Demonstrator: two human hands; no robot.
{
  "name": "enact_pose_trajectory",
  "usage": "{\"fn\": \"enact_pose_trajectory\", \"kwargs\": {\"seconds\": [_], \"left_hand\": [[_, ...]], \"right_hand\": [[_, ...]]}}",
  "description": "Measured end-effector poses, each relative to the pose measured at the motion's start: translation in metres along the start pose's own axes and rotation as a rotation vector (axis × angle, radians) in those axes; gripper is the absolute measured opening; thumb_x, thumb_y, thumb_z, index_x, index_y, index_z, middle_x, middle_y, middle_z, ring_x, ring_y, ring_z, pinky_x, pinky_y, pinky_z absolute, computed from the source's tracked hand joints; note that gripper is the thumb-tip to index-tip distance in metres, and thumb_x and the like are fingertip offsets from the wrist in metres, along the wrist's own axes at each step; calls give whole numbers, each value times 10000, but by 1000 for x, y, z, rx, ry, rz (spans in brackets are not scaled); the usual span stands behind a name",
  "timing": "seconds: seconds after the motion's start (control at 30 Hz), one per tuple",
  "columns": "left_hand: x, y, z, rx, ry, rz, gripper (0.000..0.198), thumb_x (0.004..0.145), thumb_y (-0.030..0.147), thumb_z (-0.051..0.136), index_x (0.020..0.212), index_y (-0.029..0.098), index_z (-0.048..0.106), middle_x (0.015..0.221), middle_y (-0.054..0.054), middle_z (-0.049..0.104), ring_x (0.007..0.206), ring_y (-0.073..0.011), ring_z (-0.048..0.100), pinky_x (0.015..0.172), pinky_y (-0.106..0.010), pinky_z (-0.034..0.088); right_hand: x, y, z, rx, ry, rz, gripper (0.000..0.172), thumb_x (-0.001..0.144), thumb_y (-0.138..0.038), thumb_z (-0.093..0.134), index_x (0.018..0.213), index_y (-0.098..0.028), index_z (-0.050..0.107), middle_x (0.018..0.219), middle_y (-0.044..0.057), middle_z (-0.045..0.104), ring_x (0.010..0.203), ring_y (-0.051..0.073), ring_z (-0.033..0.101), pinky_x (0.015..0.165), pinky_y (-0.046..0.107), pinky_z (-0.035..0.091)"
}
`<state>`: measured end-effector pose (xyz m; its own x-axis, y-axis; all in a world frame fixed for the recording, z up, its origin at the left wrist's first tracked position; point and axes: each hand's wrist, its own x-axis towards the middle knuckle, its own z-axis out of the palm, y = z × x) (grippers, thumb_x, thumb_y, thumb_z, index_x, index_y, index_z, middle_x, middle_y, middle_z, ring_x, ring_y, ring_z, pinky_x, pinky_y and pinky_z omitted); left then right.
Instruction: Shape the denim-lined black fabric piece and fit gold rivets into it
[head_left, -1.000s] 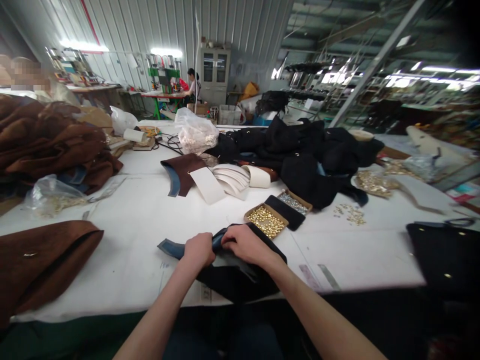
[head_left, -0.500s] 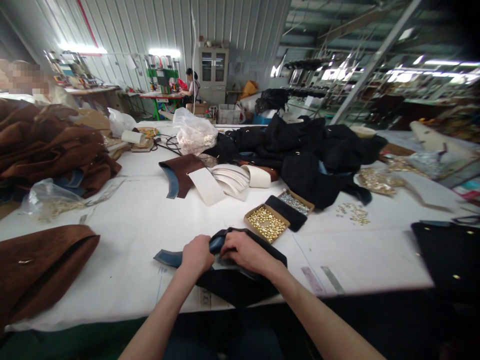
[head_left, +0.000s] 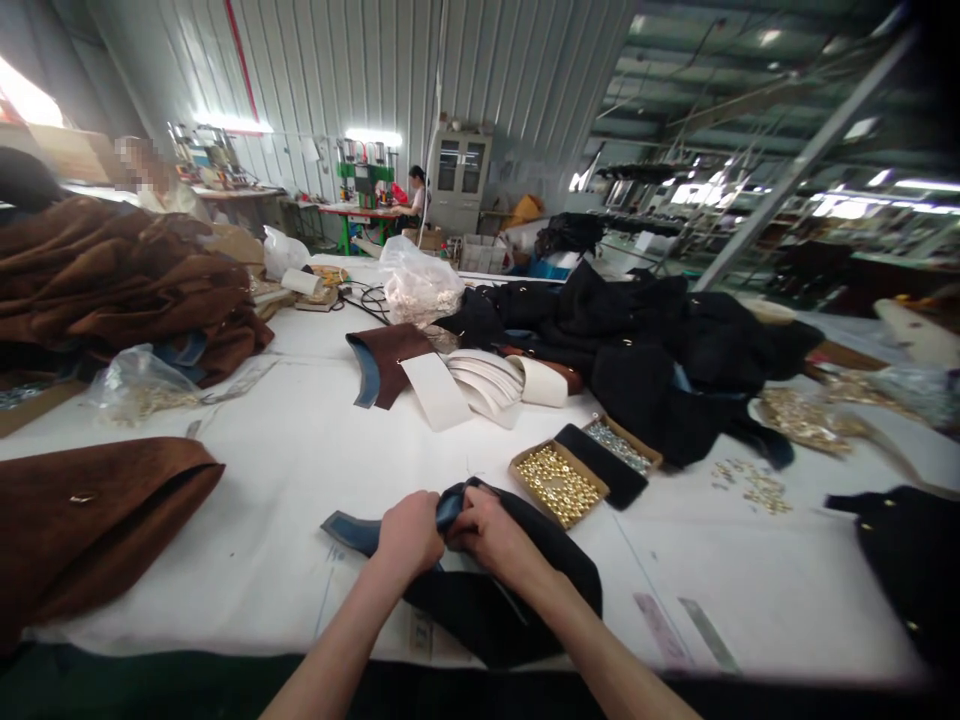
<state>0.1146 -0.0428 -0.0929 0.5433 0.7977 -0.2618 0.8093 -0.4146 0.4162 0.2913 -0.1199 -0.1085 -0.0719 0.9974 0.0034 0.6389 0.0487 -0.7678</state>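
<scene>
Black cloth (head_left: 517, 600) flat on white table (head_left: 300, 470), 6 o'clock, at near edge. Pinched at blue-lined top edge by left hand (head_left: 409, 535) and right hand (head_left: 491, 530), both clenched, knuckles close together. Box of gold studs (head_left: 559, 485) just beside, 1 o'clock of hands.

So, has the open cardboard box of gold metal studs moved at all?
No. The cardboard box of gold studs still lies against the flat black fabric strip; only the view shifted.
</scene>
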Motion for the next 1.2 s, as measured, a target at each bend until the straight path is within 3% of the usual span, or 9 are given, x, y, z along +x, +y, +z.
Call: {"fn": "enact_pose_trajectory", "kwargs": {"seconds": [0.17,0.33,0.67,0.87,0.93,1.03,1.13,1.2], "left_hand": [[-1,-2,0,-37,-9,-8,302,892,244,760,1191,244,725,1264,-128,807,1229,-391,770,1007,-460,632],[-2,-6,1,-54,-28,-32,370,873,225,794,1235,227,717,1305,-139,793,1255,-392,761,1051,-469,625],[0,-16,7,-92,-13,-7,396,902,303,799,1266,180,704,1304,-163,780,1254,-414,759,1055,-473,619],[-1,-17,8,-100,1,5,329,900,246,761,1218,176,705,1264,-169,781,1210,-413,773,1028,-487,626],[-2,-18,8,-98,5,10,330,894,229,759,1214,171,703,1263,-172,778,1204,-414,774,1025,-491,628],[-3,-19,8,-94,14,25,350,890,224,766,1227,159,699,1269,-174,772,1205,-418,770,1028,-504,631],[-4,-21,8,-93,20,57,365,891,208,760,1248,159,696,1285,-166,768,1211,-410,767,1027,-499,636],[-5,-22,8,-94,23,81,356,892,206,762,1240,167,702,1285,-159,767,1211,-404,764,1025,-494,636]], "right_hand": [[-4,-10,-5,5,44,-4,229,875,-97,740,805,-266,879,1023,51,702,1079,253,623,952,400,458],[-13,-12,-13,42,57,140,243,868,-127,693,841,-263,892,1000,61,741,1011,250,665,909,394,488],[-3,-4,0,162,-21,202,157,827,-225,767,876,-225,917,1075,74,819,1074,288,685,981,402,485],[6,-3,4,196,-53,268,109,806,-201,789,824,-203,896,852,34,808,878,247,693,833,351,484],[7,-8,8,160,-16,348,71,778,-182,813,800,-190,880,813,30,786,820,235,682,770,339,466],[5,-21,16,13,138,447,23,766,-168,843,774,-179,825,912,47,786,821,233,693,715,337,434],[-3,-37,24,-214,320,423,147,804,-170,842,796,-193,697,988,64,754,876,247,697,749,350,442],[-8,-46,29,-322,389,396,226,823,-158,835,908,-216,634,990,64,738,928,271,705,793,361,472]]}}
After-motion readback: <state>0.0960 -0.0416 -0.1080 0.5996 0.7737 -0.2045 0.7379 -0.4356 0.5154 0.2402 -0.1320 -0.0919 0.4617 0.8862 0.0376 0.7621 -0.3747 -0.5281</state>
